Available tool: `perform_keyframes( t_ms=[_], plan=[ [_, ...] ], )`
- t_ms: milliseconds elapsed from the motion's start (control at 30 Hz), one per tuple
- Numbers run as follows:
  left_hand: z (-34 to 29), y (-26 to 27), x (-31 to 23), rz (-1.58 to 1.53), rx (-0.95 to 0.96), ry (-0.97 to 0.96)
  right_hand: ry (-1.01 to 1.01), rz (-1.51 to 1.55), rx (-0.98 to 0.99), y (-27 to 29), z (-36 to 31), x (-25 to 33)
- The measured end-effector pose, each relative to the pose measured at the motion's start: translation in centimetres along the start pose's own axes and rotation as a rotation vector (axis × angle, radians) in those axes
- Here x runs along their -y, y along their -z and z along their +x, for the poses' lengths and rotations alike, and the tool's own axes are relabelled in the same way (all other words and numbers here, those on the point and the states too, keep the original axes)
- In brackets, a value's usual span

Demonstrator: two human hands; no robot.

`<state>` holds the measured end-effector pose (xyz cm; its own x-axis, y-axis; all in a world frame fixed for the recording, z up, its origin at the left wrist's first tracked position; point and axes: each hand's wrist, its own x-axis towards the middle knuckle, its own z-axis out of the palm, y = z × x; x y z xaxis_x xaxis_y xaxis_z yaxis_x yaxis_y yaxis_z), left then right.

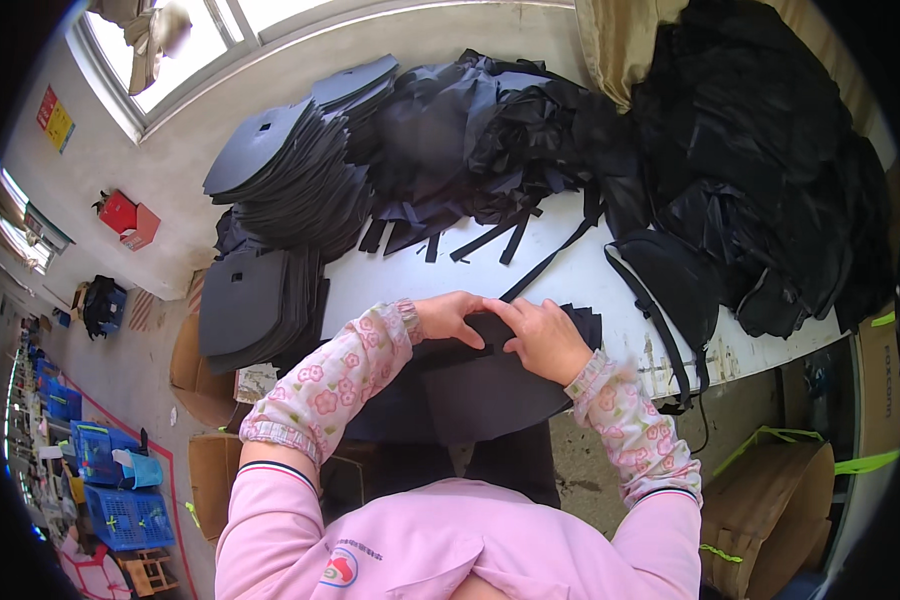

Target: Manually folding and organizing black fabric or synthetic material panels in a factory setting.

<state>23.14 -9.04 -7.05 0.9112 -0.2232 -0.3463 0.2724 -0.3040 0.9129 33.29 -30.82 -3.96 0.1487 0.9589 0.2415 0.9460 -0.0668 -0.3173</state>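
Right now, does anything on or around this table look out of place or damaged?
Two small things. The white table has dark scuffs or stains along its front edge at right, so it looks worn. Beside them, a strap of the black bag dangles over that edge instead of lying on top.

Pink collared shirt [415, 525] with dark-striped sleeve hems [282, 468] and round chest emblem [339, 568]; elasticated floral oversleeves [332, 388]; dark trousers [513, 468].

Pink-flowered oversleeves [322, 388], plain black panel [485, 400]
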Motion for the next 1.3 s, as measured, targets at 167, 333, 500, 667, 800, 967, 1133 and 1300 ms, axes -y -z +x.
perform_keyframes(
  t_ms=[167,333,500,667,800,967,1133,1300],
  plan=[
    [0.1,-0.1,-0.6,0.078,-0.001,0.029,0.0,-0.064,-0.07,-0.5,-0.6,0.4],
    [0.0,0.2,-0.4,0.042,0.01,-0.109,-0.005,-0.109,-0.146,-1.2,-0.6,1.2],
    [0.2,-0.7,-1.1,0.175,-0.161,-0.099,-0.038,-0.129,-0.164,-2.0,-0.5,0.8],
    [-2.0,-6.0,-2.8,0.994,-0.355,-0.407,-0.109,-0.037,-0.165,-3.8,0.0,-4.9],
    [-3.9,-10.5,2.6,1.067,-0.196,-0.284,-0.308,0.27,0.083,-2.3,5.2,-10.7],
    [-3.1,-11.0,4.1,1.007,-0.216,-0.293,-0.373,0.236,0.018,-1.9,14.3,-17.1],
    [-3.6,-11.4,4.8,0.91,-0.255,-0.303,-0.394,-0.289,-0.25,1.6,25.1,-17.4],
    [-3.6,-11.4,5.0,0.817,-0.185,-0.261,-0.437,-0.516,0.02,4.1,32.3,-20.2]
  ],
)
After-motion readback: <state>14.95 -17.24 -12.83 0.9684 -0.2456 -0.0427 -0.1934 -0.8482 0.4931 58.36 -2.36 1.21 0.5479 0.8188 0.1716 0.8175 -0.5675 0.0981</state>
